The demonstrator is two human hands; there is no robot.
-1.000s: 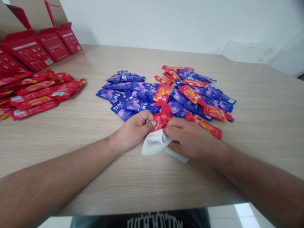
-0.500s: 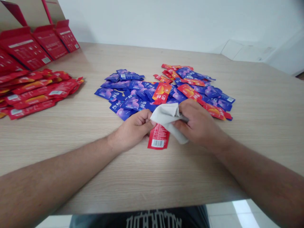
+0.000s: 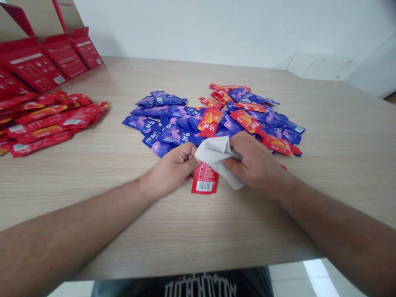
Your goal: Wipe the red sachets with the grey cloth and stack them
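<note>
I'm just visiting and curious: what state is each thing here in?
left hand: closed, beside the cloth
right hand: gripping the cloth
grey-white cloth: crumpled, partly over the sachet
red sachet: barcode showing, top end hidden under the cloth
blue sachets: loose heap, some red ones mixed in
red stacked sachets: overlapping pile
red cartons: open, flaps raised

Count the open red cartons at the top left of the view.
4: a row of three cartons, plus a fourth carton cut off at the view's left edge, where more may be hidden.
</note>
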